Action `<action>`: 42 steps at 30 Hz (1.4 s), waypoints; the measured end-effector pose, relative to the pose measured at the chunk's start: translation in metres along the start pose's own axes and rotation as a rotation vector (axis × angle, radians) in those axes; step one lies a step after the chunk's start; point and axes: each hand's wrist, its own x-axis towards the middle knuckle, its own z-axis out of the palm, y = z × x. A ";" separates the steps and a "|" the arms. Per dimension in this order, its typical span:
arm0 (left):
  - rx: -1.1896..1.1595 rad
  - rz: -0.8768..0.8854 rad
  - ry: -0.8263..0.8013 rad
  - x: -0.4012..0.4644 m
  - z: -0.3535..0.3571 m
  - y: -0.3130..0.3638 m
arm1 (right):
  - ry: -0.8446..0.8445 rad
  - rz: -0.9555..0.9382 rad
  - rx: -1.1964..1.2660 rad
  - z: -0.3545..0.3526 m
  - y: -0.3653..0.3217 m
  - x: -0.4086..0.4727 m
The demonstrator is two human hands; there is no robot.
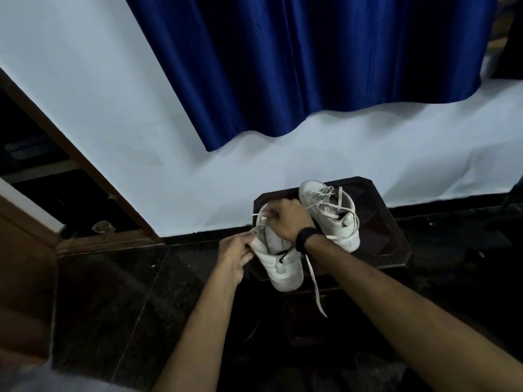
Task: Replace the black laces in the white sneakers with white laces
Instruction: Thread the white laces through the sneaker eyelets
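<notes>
R hand grip on white lace, above sneaker

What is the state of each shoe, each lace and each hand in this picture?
Near sneaker: on the stool, half laced in white.
Far sneaker: on the stool, laced in white, loose.
White lace: one end hangs off the stool.
Black lace: a short piece shows at the near sneaker's top.
Left hand: holds the near sneaker's side.
Right hand: fingers curled at the lace.
Stool: bears both sneakers.
</notes>
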 end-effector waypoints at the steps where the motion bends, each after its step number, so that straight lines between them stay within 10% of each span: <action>1: -0.025 -0.015 -0.017 0.000 -0.002 -0.001 | 0.027 0.013 0.024 -0.001 0.004 -0.002; 8: -0.118 -0.039 -0.094 0.001 -0.010 -0.009 | 0.204 0.026 0.257 0.001 0.010 -0.020; 19: -0.168 -0.071 -0.189 0.001 -0.021 -0.014 | 0.169 -0.047 -0.225 0.021 -0.002 -0.033; 42: -0.142 0.016 -0.025 0.010 -0.004 -0.015 | 0.163 -0.131 -0.401 0.024 -0.021 -0.031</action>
